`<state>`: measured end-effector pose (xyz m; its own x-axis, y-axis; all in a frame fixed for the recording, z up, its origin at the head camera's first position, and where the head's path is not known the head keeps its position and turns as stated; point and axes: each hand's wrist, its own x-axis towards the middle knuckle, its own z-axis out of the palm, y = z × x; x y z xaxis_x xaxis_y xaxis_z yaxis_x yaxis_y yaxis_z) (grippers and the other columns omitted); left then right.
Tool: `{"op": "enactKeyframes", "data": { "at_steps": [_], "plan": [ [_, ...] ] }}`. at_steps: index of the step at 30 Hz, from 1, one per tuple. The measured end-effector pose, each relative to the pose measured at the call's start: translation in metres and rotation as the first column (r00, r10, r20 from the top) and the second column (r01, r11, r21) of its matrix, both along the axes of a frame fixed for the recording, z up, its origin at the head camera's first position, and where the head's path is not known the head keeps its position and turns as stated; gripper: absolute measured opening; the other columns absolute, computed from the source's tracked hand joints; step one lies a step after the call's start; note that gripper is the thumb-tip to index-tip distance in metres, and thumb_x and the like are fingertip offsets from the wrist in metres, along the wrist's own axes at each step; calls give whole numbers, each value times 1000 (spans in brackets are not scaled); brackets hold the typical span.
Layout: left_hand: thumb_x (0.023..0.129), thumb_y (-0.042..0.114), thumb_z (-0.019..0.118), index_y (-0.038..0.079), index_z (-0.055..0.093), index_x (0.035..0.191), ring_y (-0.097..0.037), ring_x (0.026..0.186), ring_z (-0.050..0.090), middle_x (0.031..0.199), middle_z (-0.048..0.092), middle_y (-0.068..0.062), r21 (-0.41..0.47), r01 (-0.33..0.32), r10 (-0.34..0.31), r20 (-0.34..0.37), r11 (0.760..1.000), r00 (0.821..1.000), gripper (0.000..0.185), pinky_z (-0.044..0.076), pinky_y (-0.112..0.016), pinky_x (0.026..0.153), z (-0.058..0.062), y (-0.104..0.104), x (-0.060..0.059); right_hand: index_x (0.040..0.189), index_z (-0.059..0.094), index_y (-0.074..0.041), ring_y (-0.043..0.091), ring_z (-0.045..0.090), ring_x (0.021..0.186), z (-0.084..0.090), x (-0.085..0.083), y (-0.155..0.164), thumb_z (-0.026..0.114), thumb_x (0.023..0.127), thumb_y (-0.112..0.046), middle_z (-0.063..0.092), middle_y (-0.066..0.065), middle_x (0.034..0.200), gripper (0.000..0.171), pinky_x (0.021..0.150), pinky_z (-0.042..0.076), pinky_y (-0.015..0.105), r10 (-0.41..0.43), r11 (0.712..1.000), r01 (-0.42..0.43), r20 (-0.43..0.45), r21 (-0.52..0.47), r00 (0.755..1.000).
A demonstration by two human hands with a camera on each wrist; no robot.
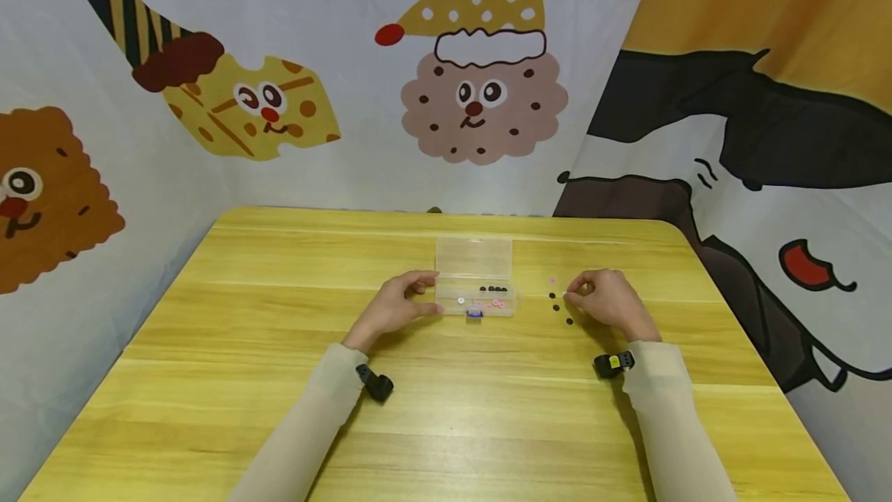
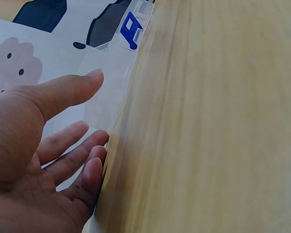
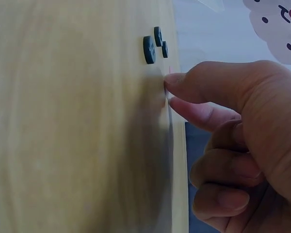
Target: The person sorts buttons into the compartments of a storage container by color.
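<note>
A small clear plastic box point(image 1: 474, 258) lies open at the table's middle, its tray holding black and pink discs. My left hand point(image 1: 433, 293) holds the box's left end, thumb on the far side and fingers on the near side. In the left wrist view the box point(image 2: 109, 73) sits between that hand's point(image 2: 97, 111) thumb and fingers. Right of the box, my right hand point(image 1: 566, 297) pinches thumb and forefinger together on the tabletop, apparently on a small pale disc, with the other fingers curled. Black discs point(image 1: 556, 307) lie loose beside it, and the right wrist view shows the discs point(image 3: 149, 49) just past that hand's point(image 3: 168, 92) pinch.
The yellow wooden table point(image 1: 446, 424) stands in a corner of cartoon-printed cloth walls. A tiny pink disc point(image 1: 552, 280) lies beyond the black ones. A blue label point(image 2: 131, 30) marks the box's front. Both wrists wear small black cameras.
</note>
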<state>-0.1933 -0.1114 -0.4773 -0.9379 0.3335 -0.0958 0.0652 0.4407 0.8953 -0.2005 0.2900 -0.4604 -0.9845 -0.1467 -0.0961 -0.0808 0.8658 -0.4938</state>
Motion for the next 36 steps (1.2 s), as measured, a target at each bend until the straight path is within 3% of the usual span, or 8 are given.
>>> {"op": "enactKeyframes", "data": {
  "at_steps": [7,12,29,36],
  "plan": [
    [88,24,83,18,56,147,-26,126,54,142,61,-4,2,-2,2,-2,1000,1000,65,45,-47,112,-1,0,-1,102,77,-13,17,51,60,0,0,-4,70,97,-28,71,2,78,18,62,43,31,-3,1000,3,6,18,1000],
    [88,24,83,18,56,147,-26,127,54,142,61,-4,1,-2,2,2,1000,1000,65,45,-47,112,-1,0,-1,100,78,-14,18,55,66,0,0,-7,70,96,-28,74,4,89,17,66,46,33,-6,999,7,-7,40,1000],
    [87,22,84,18,58,146,-26,126,55,142,62,-4,12,-9,9,11,1000,1000,64,45,-47,112,-1,0,-1,99,78,-13,16,59,70,3,1,-6,70,96,-27,76,5,93,17,68,49,34,14,999,-12,-25,42,1000],
    [87,21,83,17,58,146,-26,126,55,142,62,-5,12,-6,6,6,1000,1000,64,45,-46,112,0,0,-1,104,79,-12,16,52,61,0,0,-3,68,98,-26,75,4,87,19,65,44,31,9,1000,-8,-38,20,999]
  ]
}}
